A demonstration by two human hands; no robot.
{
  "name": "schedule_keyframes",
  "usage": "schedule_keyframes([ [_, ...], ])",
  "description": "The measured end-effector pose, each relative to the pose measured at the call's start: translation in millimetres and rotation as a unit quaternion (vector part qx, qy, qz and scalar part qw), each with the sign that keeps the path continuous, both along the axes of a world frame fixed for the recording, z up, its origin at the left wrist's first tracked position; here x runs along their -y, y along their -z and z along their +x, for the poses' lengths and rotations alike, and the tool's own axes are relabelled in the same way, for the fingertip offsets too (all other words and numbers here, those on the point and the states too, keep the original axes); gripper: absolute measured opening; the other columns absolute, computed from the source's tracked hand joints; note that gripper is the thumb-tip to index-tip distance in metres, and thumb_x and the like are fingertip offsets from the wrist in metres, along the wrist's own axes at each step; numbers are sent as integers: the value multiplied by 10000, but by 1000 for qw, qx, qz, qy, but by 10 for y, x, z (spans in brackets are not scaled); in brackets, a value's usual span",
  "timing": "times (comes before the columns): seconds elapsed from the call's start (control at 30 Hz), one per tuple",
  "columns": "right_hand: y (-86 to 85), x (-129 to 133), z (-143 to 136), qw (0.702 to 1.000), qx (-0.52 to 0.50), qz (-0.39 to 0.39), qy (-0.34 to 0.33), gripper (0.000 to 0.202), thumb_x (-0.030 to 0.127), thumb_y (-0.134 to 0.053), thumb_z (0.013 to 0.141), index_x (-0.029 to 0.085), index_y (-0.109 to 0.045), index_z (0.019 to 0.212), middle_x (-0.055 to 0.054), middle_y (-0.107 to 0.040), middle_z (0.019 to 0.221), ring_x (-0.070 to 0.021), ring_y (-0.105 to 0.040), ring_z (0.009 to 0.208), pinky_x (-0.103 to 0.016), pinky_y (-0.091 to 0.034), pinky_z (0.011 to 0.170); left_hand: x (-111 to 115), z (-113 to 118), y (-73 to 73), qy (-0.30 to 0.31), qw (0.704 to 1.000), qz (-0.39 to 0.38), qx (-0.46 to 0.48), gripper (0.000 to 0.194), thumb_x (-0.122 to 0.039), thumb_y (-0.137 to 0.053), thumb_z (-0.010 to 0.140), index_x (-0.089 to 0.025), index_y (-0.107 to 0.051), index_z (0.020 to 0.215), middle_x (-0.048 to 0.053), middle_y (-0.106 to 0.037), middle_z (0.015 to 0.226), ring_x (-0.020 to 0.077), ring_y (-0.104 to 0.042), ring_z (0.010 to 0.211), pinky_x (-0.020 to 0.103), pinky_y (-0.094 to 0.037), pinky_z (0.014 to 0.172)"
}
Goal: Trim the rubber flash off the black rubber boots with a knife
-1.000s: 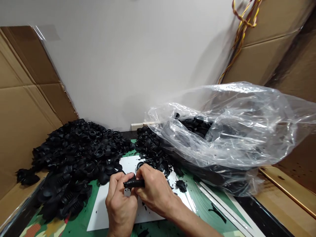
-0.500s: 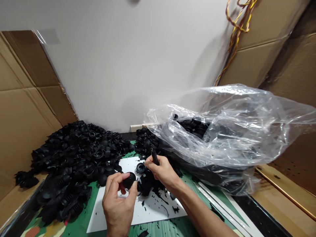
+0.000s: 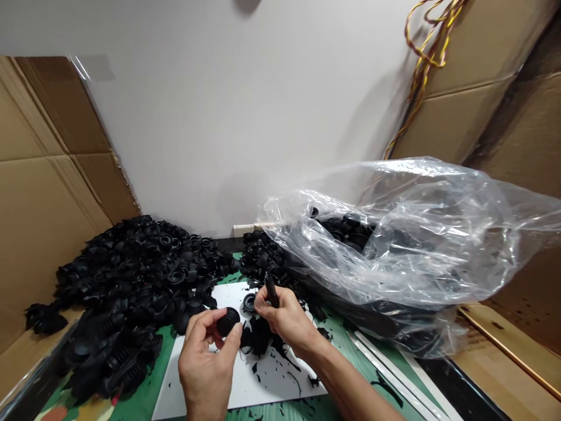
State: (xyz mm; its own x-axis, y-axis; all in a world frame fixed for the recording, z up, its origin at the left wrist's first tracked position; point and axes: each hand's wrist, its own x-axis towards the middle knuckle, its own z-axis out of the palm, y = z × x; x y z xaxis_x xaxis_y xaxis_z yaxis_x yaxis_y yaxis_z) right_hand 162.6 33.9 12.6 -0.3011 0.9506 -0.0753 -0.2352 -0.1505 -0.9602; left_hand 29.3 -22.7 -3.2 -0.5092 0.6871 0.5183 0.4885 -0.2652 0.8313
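- From the head view, found a ribbed black part pinched between the thumb and fingertips of the left hand, with nothing else seen in the palm.
- Found the right hand curled round a black pen-like tool, upright above the fingers; could not tell the shape of the hidden lower end.
- Noted a ring-shaped piece just beside the right fingertips, on a white sheet; could not tell whether touching.
- Saw a black clump between the hands, and black scraps below the right hand.
- Logged a heap of black parts left of and beyond the left hand, and a clear plastic bag holding more, right of and beyond the right hand.
- Judged the ribbed black part liable to slip, owing to a fingertip-only hold on a rounded surface.
- Judged the left thumb exposed to a nick, given any sharp end on the tool.
- Rated the ring-shaped piece easily knocked by a stray right finger.
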Motion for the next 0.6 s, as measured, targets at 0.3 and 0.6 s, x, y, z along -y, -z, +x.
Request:
schedule_keyframes([
  [0.3, -54, 46, -12, 988, -114, -31, -94, 336, 426, -735, 590, 154, -541, 623, 77, -425, 493, -12, -199, 345, -212, -98, 364, 9, -19, 45, 8, 999, -16, 34, 252, -314, -729, 622, -191, -655, 829, 21, -607, 833, 158, -578, 685, 260, -501, 583],
  [0.6, -21, 48, -11, 978, -162, -29, -125, 351, 422, -755, 633, 150, -533, 648, 57, -490, 567, 1, -209, 343, -196, -106, 352, 11, -18, 46, 13, 1000, -11, 10, 228, -302, -722, 640, -201, -662, 835, 28, -586, 871, 169, -579, 722, 261, -496, 587],
])
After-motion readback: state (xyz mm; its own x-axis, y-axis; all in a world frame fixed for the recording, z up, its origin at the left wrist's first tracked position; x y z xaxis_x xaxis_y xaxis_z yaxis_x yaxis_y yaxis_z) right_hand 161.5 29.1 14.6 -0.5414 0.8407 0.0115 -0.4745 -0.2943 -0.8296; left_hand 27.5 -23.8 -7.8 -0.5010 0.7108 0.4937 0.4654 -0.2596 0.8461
